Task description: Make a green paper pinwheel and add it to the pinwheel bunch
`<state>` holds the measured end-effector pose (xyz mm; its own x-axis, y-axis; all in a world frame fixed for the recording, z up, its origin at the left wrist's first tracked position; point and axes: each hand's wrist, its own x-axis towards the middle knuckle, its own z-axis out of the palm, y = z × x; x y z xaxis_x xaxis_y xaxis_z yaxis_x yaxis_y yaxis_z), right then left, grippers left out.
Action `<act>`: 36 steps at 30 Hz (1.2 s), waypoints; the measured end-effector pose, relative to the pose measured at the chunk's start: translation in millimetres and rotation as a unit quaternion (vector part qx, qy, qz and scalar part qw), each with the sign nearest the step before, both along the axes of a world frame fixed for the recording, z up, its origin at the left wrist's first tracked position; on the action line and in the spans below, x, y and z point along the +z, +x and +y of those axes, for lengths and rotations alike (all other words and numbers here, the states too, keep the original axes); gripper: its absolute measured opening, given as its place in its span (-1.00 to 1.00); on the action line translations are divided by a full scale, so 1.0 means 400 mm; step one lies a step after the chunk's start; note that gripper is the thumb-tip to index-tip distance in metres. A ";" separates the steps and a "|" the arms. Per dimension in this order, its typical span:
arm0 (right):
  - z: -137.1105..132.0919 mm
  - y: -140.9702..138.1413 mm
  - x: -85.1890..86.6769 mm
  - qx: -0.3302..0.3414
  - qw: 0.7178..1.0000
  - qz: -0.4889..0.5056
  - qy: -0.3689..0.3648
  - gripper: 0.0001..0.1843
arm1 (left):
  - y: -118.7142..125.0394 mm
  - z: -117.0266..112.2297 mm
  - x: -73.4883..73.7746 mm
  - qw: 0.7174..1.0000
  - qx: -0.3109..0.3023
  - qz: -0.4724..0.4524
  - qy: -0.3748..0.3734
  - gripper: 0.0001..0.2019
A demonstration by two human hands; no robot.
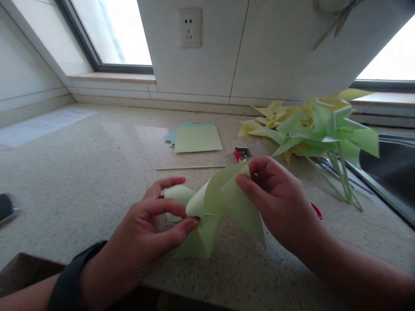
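Observation:
Between both hands, just above the counter, is a light green paper pinwheel with curled blades. My left hand pinches it near the centre, thumb and index finger pressed together on the folded paper. My right hand grips the corner of one blade at the upper right. Whether a pin sits under the left fingertips I cannot make out. Behind the paper lies a thin pale green stick. Farther back is a small red box holding several small metal pins.
Square sheets of green paper lie over blue ones at the back. Finished green and yellow pinwheels are heaped at right, beside a sink. A printed sheet lies far left, a dark object at the left edge.

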<state>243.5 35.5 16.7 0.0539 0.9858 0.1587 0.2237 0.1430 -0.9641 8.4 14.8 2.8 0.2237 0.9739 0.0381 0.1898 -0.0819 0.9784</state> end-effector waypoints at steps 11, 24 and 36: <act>-0.013 0.003 -0.002 0.028 0.995 0.090 -0.011 -0.76 | -0.009 0.009 -0.002 0.997 -0.035 -0.060 -0.024 -0.89; -0.033 0.017 0.012 0.125 0.958 -0.074 0.247 -0.74 | -0.030 0.003 -0.017 0.987 -0.071 -0.138 -0.051 -0.90; -0.038 0.044 0.039 0.229 0.897 -0.240 0.294 -0.85 | -0.020 0.005 -0.014 0.991 -0.054 -0.122 -0.030 -0.89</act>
